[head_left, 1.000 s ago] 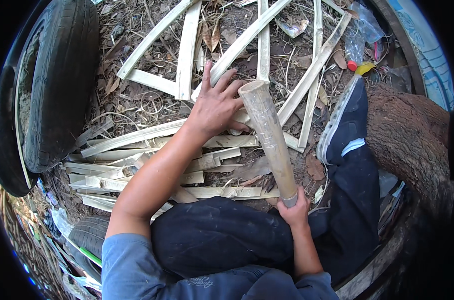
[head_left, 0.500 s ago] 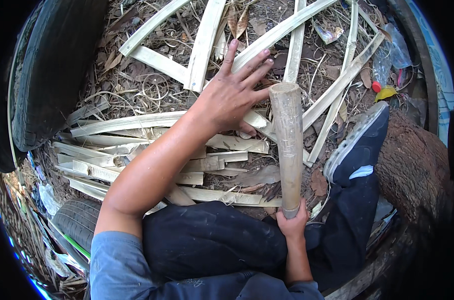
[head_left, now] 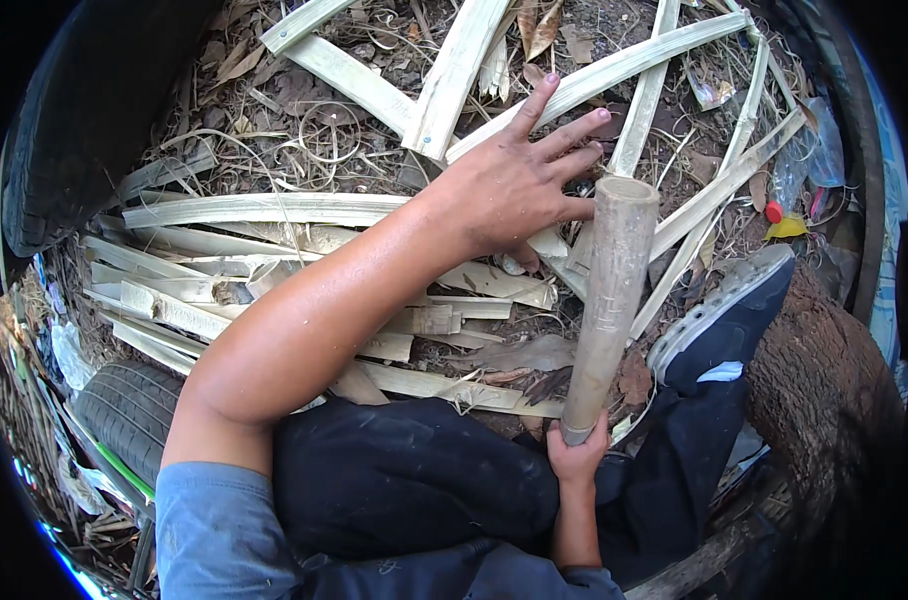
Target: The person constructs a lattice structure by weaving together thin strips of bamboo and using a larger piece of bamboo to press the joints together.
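Left hand [head_left: 519, 190]: you spread it open over the bamboo strips [head_left: 274, 215].
Right hand [head_left: 577, 455]: you gripped the bamboo pole [head_left: 609, 300] at its lower end.

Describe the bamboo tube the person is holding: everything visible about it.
The bamboo tube is a pale tan, round, hollow length with an open top end and faint scratch marks midway. It stands nearly upright, leaning slightly, above split bamboo strips on littered ground. The right hand grips its lower end; the left hand, fingers spread, lies just beside its top, and contact there cannot be told. A dark shoe sits to its right.
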The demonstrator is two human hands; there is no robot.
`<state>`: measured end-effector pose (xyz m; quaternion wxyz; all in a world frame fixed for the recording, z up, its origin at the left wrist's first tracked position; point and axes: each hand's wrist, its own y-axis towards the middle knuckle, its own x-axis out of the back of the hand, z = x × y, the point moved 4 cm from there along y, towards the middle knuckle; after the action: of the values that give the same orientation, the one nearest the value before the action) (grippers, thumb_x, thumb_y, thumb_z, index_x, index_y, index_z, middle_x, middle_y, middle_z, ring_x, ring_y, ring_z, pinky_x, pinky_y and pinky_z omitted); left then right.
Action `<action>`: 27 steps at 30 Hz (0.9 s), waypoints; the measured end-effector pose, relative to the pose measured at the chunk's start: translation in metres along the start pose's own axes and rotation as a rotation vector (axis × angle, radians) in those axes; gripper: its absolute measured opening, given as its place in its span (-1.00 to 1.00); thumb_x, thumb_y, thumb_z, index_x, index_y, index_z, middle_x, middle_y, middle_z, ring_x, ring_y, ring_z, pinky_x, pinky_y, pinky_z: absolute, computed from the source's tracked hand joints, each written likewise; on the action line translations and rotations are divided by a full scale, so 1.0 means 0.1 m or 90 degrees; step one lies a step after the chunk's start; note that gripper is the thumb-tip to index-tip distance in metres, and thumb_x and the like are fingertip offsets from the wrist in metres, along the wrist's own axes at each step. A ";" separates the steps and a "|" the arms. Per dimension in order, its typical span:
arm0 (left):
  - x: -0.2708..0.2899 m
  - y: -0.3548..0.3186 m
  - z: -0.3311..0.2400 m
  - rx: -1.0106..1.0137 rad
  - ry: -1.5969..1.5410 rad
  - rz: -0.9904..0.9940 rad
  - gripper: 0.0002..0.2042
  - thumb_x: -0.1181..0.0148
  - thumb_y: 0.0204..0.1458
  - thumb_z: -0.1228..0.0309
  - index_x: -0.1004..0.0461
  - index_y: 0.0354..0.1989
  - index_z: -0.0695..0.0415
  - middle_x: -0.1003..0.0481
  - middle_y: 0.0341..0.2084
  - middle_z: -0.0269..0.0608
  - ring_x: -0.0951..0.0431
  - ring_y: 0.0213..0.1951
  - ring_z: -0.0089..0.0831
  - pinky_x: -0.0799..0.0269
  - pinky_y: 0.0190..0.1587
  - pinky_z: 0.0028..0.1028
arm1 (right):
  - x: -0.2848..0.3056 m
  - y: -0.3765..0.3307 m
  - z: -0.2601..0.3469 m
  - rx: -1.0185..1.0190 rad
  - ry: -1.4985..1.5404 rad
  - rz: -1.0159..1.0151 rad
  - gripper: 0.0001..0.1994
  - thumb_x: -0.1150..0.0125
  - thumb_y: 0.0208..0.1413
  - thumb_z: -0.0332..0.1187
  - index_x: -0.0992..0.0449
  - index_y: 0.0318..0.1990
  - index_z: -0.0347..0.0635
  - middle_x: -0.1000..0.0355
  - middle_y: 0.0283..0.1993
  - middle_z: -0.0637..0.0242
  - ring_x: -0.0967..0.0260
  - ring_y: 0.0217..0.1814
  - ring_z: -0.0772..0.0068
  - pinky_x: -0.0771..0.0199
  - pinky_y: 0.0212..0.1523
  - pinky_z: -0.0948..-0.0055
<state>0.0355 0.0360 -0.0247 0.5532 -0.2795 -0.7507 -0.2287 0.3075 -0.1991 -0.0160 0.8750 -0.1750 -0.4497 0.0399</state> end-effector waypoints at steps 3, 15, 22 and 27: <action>-0.02 0.00 0.01 0.002 -0.019 -0.015 -0.32 -0.43 -0.45 -0.11 -0.56 0.02 -0.26 -0.36 0.25 -0.39 0.07 0.49 -0.22 0.57 0.43 0.31 | 0.02 0.00 0.04 -0.008 -0.002 0.002 -0.59 -0.37 -0.23 -0.45 -0.41 -0.15 -0.29 -0.53 -0.39 0.06 -0.59 -0.33 -0.02 -0.56 -0.27 0.18; 0.03 0.01 0.00 0.024 0.001 0.008 -0.29 -0.43 -0.47 -0.09 -0.53 0.07 -0.38 -0.38 0.23 -0.46 0.06 0.48 -0.22 0.56 0.44 0.29 | 0.03 0.02 0.10 -0.026 0.014 -0.011 -0.63 -0.33 -0.21 -0.44 -0.40 -0.17 -0.29 -0.52 -0.40 0.05 -0.59 -0.33 -0.03 -0.54 -0.28 0.16; 0.00 0.00 0.03 0.026 -0.019 0.008 -0.21 -0.44 -0.49 -0.07 -0.45 0.15 -0.43 -0.37 0.22 -0.46 0.04 0.48 -0.21 0.55 0.45 0.28 | 0.05 0.07 0.16 0.001 0.076 -0.035 -0.63 -0.32 -0.21 -0.46 -0.39 -0.18 -0.29 -0.51 -0.41 0.05 -0.58 -0.36 -0.02 -0.54 -0.30 0.17; 0.01 -0.01 0.03 0.021 -0.019 0.014 -0.20 -0.45 -0.49 -0.06 -0.43 0.16 -0.42 -0.37 0.22 -0.45 0.05 0.48 -0.21 0.55 0.43 0.31 | 0.07 0.12 0.20 -0.022 0.044 -0.003 -0.62 -0.33 -0.22 -0.46 -0.40 -0.17 -0.29 -0.52 -0.40 0.07 -0.58 -0.35 -0.01 -0.55 -0.30 0.18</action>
<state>0.0324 0.0377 -0.0243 0.5488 -0.2822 -0.7596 -0.2056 0.2965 -0.1814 -0.0041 0.8868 -0.1903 -0.4206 0.0237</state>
